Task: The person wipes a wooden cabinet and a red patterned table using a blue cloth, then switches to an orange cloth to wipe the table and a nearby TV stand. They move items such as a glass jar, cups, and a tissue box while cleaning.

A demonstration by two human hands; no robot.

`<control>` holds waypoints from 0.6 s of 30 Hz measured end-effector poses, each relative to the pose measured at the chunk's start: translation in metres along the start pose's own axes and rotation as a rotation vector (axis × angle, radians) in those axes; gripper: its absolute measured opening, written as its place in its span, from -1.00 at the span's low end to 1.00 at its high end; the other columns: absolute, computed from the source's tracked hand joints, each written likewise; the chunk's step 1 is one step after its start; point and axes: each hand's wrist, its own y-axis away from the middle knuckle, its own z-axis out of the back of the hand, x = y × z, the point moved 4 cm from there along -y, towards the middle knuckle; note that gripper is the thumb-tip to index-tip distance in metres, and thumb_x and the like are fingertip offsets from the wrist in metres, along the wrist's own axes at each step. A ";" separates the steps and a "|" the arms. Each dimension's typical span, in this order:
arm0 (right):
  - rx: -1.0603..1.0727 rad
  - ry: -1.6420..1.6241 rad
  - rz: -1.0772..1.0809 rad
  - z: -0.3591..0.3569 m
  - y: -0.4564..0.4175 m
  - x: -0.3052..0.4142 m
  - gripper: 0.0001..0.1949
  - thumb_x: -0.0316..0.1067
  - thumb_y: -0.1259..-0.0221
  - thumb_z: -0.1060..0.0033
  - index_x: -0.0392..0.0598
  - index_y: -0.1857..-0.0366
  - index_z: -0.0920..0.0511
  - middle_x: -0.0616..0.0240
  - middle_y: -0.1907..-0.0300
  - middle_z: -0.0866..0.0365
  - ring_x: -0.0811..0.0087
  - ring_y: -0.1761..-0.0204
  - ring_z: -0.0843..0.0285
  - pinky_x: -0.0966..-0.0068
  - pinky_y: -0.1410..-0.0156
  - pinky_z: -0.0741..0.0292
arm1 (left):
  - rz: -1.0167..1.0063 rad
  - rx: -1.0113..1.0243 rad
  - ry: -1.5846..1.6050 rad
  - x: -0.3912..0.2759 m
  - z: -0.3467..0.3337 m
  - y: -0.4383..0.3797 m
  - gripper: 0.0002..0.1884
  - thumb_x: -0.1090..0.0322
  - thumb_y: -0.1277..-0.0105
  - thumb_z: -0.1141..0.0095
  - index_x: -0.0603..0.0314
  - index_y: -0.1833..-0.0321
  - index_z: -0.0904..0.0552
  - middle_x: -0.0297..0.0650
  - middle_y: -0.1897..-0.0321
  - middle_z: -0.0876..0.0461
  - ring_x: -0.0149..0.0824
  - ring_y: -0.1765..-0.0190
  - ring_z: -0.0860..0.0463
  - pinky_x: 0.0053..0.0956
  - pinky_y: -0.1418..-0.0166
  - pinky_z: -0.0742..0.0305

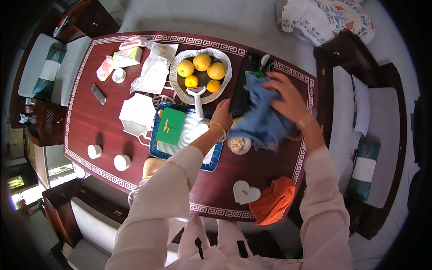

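Observation:
My right hand (287,98) grips the upper part of a blue cloth (265,116), which is blurred and hangs over the table's right side. My left hand (221,116) rests at the edge of a black tray or case (240,96); whether it grips that edge is hard to tell. Just below the cloth stands a small white cup of pale pieces (237,144). A blue-rimmed tray (186,162) under my left forearm bears a green card or small board (171,126). A white peeler (198,104) leans between that tray and a fruit bowl (173,72).
Near the front edge lie a white heart-shaped box (245,192) and an orange cloth (275,202). Left of the tray are a white hexagonal box (137,113) and white cups (122,162). Plastic wrapping (152,72) and a tissue pack (126,57) lie farther back.

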 end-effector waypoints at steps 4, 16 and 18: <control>0.136 0.384 -0.112 -0.086 -0.016 -0.126 -0.58 -0.46 -0.04 -0.14 0.03 -0.08 -0.55 0.10 -0.27 -0.38 0.02 -0.27 -0.37 0.26 -0.32 -0.39 | 0.211 0.233 -0.115 -0.016 -0.070 -0.043 -0.43 0.39 -0.06 -0.29 0.09 -0.21 -0.47 0.00 -0.06 -0.59 0.02 -0.13 -0.56 -0.22 -0.17 -0.50; -0.047 0.095 -0.142 -0.080 0.021 -0.096 -0.67 -0.58 0.16 -0.19 -0.06 0.21 -0.68 0.22 -0.06 -0.60 0.12 -0.10 -0.51 0.28 -0.20 -0.47 | 0.361 0.189 -0.016 0.054 -0.063 -0.044 -0.63 0.39 -0.02 -0.36 0.12 0.05 -0.64 -0.13 0.23 -0.72 -0.11 0.15 -0.70 -0.27 0.16 -0.57; -0.087 0.176 -0.170 -0.090 0.037 -0.112 -0.65 -0.58 0.18 -0.20 -0.10 0.19 -0.68 0.22 -0.05 -0.61 0.08 -0.10 -0.50 0.28 -0.19 -0.47 | 0.408 0.201 0.029 0.056 -0.064 -0.044 -0.42 0.24 0.19 -0.55 0.08 0.01 -0.65 -0.16 0.21 -0.72 -0.09 0.10 -0.68 -0.27 0.03 -0.55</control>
